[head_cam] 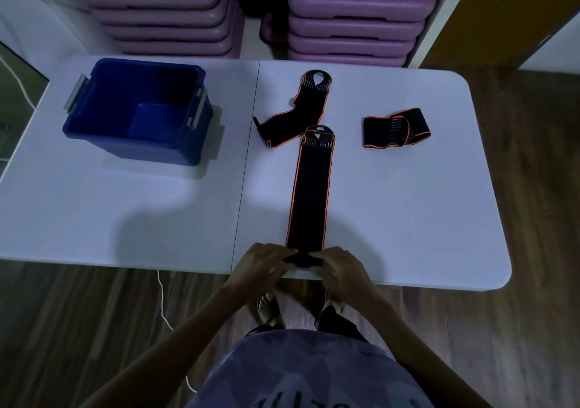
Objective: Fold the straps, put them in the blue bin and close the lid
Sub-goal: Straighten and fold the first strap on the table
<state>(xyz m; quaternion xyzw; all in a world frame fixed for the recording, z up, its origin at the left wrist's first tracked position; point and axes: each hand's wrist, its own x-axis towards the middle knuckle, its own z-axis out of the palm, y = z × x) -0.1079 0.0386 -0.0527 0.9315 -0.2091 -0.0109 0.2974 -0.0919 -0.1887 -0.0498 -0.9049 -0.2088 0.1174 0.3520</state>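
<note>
White desk (125,213) carries everything. Blue bin (138,109) at 10 o'clock, open and empty; no lid in view. Long strap (309,194) lies flat from centre down to 6 o'clock. Loose strap (292,112) at 12, touching the long one's far end; a third strap (397,128), already folded, at 2. Left hand (263,263) and right hand (337,266) both pinch the long strap's near end. Step looks like the start of a fold. Next: bring that end away, keep the edges aligned.
</note>
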